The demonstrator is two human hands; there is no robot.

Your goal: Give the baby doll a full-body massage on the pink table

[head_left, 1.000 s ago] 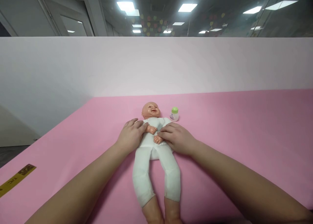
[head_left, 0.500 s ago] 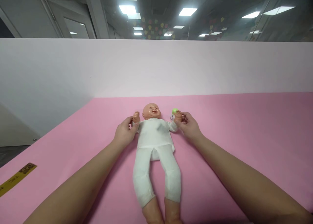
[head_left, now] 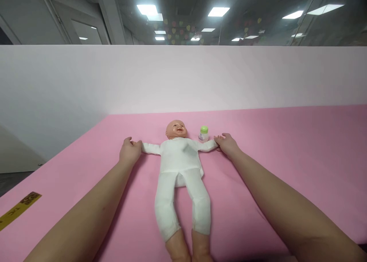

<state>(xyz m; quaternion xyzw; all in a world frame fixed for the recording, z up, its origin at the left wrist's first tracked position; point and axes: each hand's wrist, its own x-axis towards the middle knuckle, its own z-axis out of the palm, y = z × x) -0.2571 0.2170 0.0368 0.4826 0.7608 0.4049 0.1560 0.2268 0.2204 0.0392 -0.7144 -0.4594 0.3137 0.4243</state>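
Note:
A baby doll (head_left: 181,159) with a white cloth body lies face up on the pink surface (head_left: 286,159), its head away from me and both arms stretched out sideways. My left hand (head_left: 130,151) is closed around the doll's hand on the left, which is mostly hidden by my fingers. On the other side, my right hand (head_left: 227,144) grips the doll's other hand, with its small fingers partly showing. Just above that doll arm stands a small clear jar (head_left: 203,134) with a green lid, touching neither of my hands.
A white wall panel (head_left: 200,78) rises behind the pink surface. At the lower left, a yellow strip (head_left: 19,210) with black print lies on the surface. Behind the panel are a door (head_left: 77,23) and glass reflecting ceiling lights.
Both my hands have moved outward, and the doll's arms have gone from bent up to stretched sideways. The jar, partly hidden before, now shows fully.

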